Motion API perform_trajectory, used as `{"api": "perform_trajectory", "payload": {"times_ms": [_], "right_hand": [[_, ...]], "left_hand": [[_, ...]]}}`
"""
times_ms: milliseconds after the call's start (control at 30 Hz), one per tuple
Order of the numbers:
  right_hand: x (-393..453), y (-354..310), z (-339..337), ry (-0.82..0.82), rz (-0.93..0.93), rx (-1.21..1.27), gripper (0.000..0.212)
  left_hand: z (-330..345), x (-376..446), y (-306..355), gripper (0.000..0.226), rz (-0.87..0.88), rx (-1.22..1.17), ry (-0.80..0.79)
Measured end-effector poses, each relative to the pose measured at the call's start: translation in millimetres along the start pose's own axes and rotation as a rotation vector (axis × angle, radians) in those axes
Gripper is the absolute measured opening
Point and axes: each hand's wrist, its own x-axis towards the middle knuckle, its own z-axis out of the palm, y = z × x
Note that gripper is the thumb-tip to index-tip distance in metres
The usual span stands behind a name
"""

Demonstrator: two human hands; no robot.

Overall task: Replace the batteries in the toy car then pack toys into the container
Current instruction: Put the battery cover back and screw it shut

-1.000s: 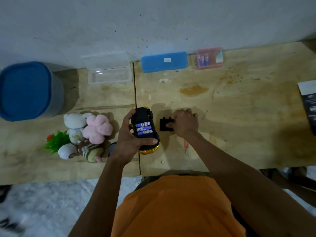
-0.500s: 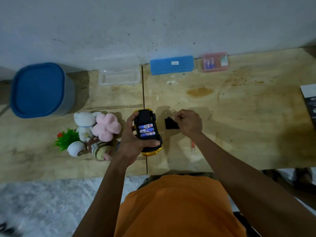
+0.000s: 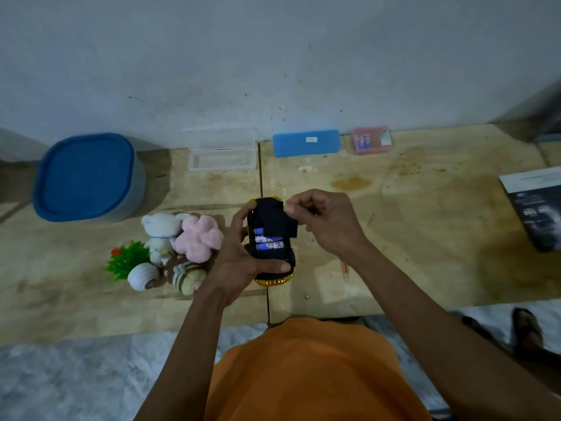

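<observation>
My left hand (image 3: 239, 265) grips the yellow toy car (image 3: 273, 281) upside down above the table, black underside up. Blue-and-white batteries (image 3: 268, 242) lie in its open compartment. My right hand (image 3: 321, 221) pinches the black battery cover (image 3: 277, 221) and holds it tilted over the upper half of the compartment, partly hiding the batteries. A blue-lidded grey container (image 3: 88, 177) stands at the far left. Several plush toys (image 3: 182, 247) and a small green plastic plant (image 3: 126, 261) lie left of the car.
A clear plastic box (image 3: 223, 158), a blue case (image 3: 305, 142) and a pink box with batteries (image 3: 368, 140) line the wall. A red screwdriver (image 3: 345, 271) lies by my right wrist. A small screw (image 3: 307, 297) rests near the front edge. A dark booklet (image 3: 537, 208) sits far right.
My right hand picked the black cover up off the table and carried it left onto the car's underside. The left hand kept hold of the car.
</observation>
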Motion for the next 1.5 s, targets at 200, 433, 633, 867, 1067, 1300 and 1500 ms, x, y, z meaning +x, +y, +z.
{"api": "perform_trajectory", "payload": {"times_ms": [200,433,633,867,1067,1300,1500], "right_hand": [[-15.7,5.7,20.7,0.0,-0.023,-0.008,0.009],[-24.1,5.7,32.3,0.007,-0.059,-0.036,0.008],[-26.5,6.2,37.3,-0.011,-0.057,-0.034,0.007],[-25.2,4.2,39.9,0.022,-0.144,-0.242,0.006],[-22.0,1.8,34.5,-0.038,-0.053,-0.052,0.005],[-16.1,7.8,35.9,0.011,-0.135,-0.267,0.008],[-19.6,12.9,40.4,0.082,-0.368,-0.585,0.018]], "left_hand": [[-5.7,-10.8,6.7,0.121,0.054,0.069,-0.054],[-13.1,-23.9,8.3,0.122,0.056,0.081,-0.091],[-19.3,-27.1,7.4,0.122,0.047,0.06,-0.076],[-19.1,-25.5,9.8,0.122,0.069,0.049,-0.09],[-22.4,-19.2,9.0,0.123,0.056,0.058,-0.082],[-17.0,-15.7,7.3,0.12,0.081,0.063,-0.085],[-17.2,-10.8,4.6,0.121,0.075,0.062,-0.085]]}}
